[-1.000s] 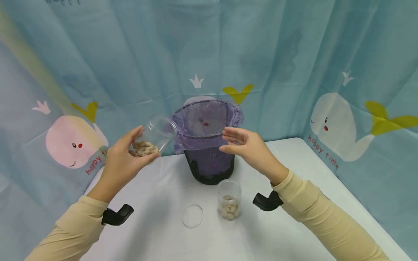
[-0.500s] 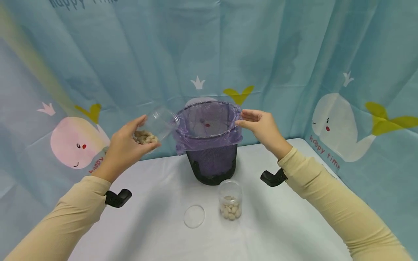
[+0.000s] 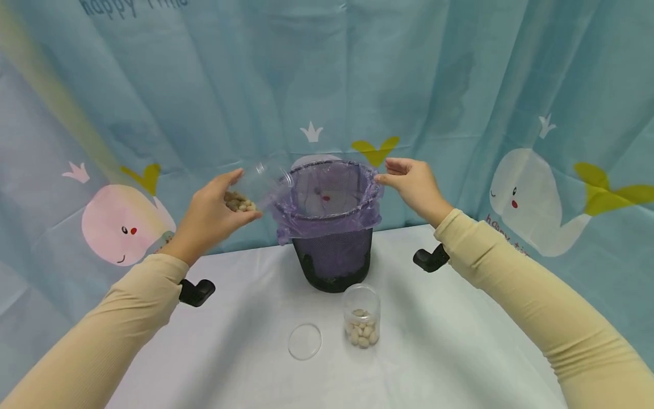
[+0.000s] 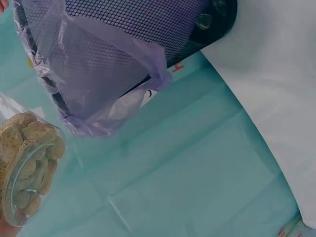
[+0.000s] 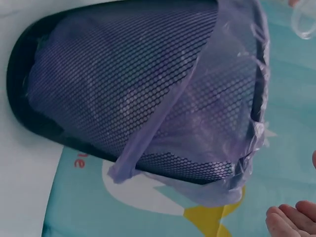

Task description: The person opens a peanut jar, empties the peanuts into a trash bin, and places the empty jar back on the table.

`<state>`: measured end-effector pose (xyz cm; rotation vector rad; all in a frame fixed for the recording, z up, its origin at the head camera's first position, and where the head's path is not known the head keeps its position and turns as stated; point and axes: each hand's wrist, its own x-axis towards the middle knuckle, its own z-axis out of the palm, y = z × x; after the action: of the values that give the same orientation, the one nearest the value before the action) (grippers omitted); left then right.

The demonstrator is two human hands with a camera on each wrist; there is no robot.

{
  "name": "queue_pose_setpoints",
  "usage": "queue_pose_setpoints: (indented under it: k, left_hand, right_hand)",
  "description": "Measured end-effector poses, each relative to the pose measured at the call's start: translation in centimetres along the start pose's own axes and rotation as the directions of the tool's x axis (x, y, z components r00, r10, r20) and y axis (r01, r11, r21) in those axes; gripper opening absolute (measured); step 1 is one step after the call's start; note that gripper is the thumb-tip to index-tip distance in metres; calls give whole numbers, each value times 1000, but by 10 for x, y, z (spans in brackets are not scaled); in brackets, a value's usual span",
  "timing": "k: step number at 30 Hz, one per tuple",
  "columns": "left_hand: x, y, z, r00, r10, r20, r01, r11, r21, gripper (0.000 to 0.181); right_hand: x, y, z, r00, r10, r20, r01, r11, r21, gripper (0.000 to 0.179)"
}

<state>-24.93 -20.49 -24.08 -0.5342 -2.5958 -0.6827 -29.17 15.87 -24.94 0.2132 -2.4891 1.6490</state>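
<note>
My left hand (image 3: pixel 212 213) grips a clear plastic jar (image 3: pixel 263 182), tilted with its mouth toward the bin's left rim. Unshelled peanuts (image 3: pixel 239 203) lie at the jar's lower end, seen closely in the left wrist view as peanuts (image 4: pixel 29 163) behind clear plastic. A black mesh bin (image 3: pixel 334 258) stands at the back, with a purple bag (image 3: pixel 327 227) folded over its rim. By the right rim is my right hand (image 3: pixel 414 184), holding nothing. In the right wrist view its fingers (image 5: pixel 291 219) are extended and apart from the bag.
A second clear jar (image 3: pixel 361 301) stands upright in front of the bin, partly filled with pale nuts (image 3: pixel 363 333). Left of it, a round clear lid (image 3: pixel 305 342) lies on the white tabletop (image 3: pixel 255 363). A blue curtain (image 3: pixel 409 74) hangs behind and at both sides.
My left hand has moved right and up, bringing the tilted jar's mouth to the bin's left rim. My right hand rose and shifted right, from before the bin to beside its right rim.
</note>
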Motion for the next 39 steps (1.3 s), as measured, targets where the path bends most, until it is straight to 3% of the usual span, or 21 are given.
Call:
queue_pose_setpoints:
  k: [9, 17, 26, 39]
  left_hand:
    - [29, 7, 9, 999, -17, 29, 18, 999, -34, 89]
    - [45, 9, 20, 998, -32, 59, 36, 997, -69, 90]
    - [54, 9, 26, 998, -10, 64, 14, 999, -49, 90]
    - [73, 27, 24, 998, 33, 62, -31, 999, -32, 91]
  right_hand:
    - [21, -1, 11, 998, 20, -58, -22, 999, -38, 58]
    - [29, 10, 21, 995, 23, -95, -39, 984, -173, 54]
    - [45, 20, 33, 992, 20, -122, -35, 991, -129, 54]
    - [51, 27, 44, 983, 82, -164, -101, 989, -106, 49]
